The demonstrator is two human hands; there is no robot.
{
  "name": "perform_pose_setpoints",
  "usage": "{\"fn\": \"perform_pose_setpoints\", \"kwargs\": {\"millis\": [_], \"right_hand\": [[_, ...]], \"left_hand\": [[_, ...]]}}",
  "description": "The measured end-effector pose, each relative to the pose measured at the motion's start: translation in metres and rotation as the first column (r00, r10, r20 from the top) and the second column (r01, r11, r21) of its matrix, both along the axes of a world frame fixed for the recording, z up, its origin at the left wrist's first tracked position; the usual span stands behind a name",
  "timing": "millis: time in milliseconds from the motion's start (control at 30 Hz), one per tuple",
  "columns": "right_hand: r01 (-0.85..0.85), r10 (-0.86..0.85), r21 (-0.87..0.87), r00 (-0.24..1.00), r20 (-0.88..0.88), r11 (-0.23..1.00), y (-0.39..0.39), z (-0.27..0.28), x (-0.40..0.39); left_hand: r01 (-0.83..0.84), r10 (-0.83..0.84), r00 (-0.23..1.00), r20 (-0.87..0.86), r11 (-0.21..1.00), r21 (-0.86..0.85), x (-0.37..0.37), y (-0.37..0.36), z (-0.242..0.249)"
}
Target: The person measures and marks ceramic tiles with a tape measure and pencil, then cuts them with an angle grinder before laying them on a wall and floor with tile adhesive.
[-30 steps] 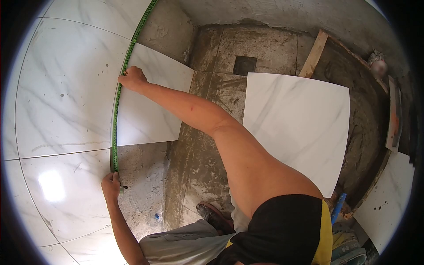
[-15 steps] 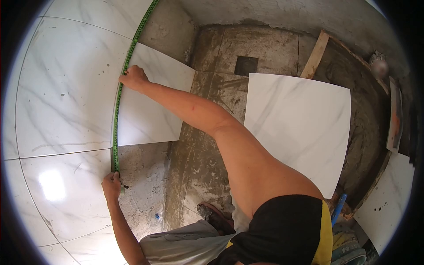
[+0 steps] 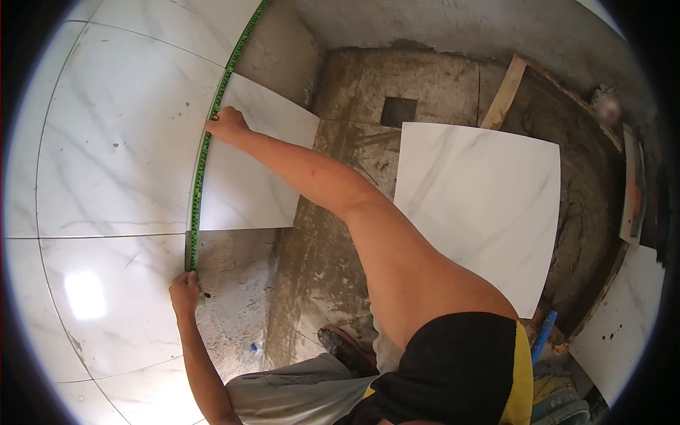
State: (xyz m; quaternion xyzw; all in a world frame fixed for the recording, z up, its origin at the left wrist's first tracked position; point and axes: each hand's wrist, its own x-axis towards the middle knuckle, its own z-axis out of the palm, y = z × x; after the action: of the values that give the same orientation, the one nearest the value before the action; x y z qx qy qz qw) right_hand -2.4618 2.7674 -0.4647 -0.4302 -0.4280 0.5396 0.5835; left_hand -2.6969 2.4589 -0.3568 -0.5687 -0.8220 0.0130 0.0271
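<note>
A green tape measure point(image 3: 202, 164) with black markings runs along the edge of the laid white marbled tiles point(image 3: 127, 142), its upper end passing out of view. My left hand point(image 3: 185, 292) is closed around its lower end; a small dark bit shows beside the fingers. Farther up, my right hand point(image 3: 228, 125) pinches the tape against the tile edge, fingers closed. Under the tape and to its right is a white tile piece point(image 3: 255, 177), with bare rough cement point(image 3: 230, 283) below it.
A loose white tile point(image 3: 478, 205) rests at the centre right, beside wet mortar point(image 3: 588, 184) and a wooden board point(image 3: 504, 92). A square hole point(image 3: 398, 111) opens in the dirty floor. A blue handle point(image 3: 544, 336) and another tile point(image 3: 620, 319) are at the lower right.
The tiles, the tape and both hands sit slightly farther right in view than before. Both hands keep their grip on the tape.
</note>
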Motion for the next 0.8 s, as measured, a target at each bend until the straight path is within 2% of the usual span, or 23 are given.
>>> {"fn": "perform_pose_setpoints", "kwargs": {"millis": [133, 400, 567, 800], "right_hand": [[-0.012, 0.012, 0.011, 1.0, 0.003, 1.0, 0.002, -0.001, 0.001], [-0.001, 0.001, 0.006, 1.0, 0.029, 1.0, 0.006, 0.0, -0.001], [-0.052, 0.051, 0.008, 0.998, 0.035, 0.999, 0.0, 0.003, 0.007], [-0.001, -0.002, 0.045, 0.999, 0.053, 0.999, 0.007, -0.002, -0.001]], "left_hand": [[0.038, -0.036, 0.999, -0.04, 0.998, 0.041, -0.004, -0.002, -0.001], [0.0, 0.0, 1.0, -0.024, 1.0, 0.006, 0.004, -0.003, 0.003], [0.014, -0.014, 0.999, -0.043, 1.0, 0.002, 0.006, -0.003, 0.002], [0.039, -0.039, 0.998, -0.046, 0.999, 0.008, 0.004, 0.0, 0.002]]}}
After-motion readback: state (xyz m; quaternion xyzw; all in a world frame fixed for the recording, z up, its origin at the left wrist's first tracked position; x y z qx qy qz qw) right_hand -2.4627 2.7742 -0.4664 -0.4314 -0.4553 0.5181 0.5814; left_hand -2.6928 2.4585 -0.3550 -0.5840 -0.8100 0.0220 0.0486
